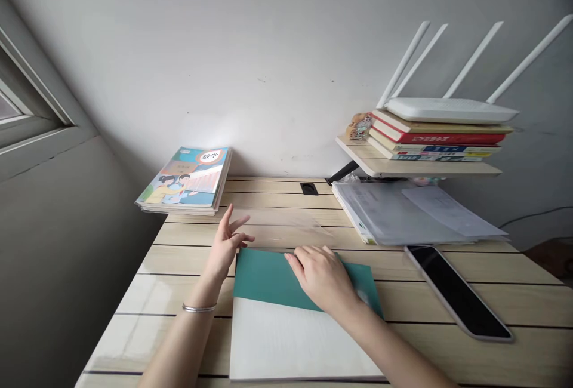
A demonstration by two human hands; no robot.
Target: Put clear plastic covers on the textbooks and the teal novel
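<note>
A book with a teal band across its top and a white lower part [286, 340] lies on the table before me. Just beyond its top edge stretches a clear plastic sheet [286, 224], see-through and partly hard to make out. My right hand [320, 274] rests on the teal part, fingers together and curled at the top edge, fingertips hidden. My left hand [229, 245], a silver bangle on its wrist, is raised by the book's upper left corner. Its fingers are spread, close to the plastic sheet, and nothing shows in its grasp.
A stack of textbooks [185, 179] sits at the back left. At right lie a phone [459, 292] and papers in a clear folder [403, 212]. Above them, a small shelf [385, 166] bears books [439, 137] and a white router [452, 109]. A black socket [308, 188] is set into the table [179, 256].
</note>
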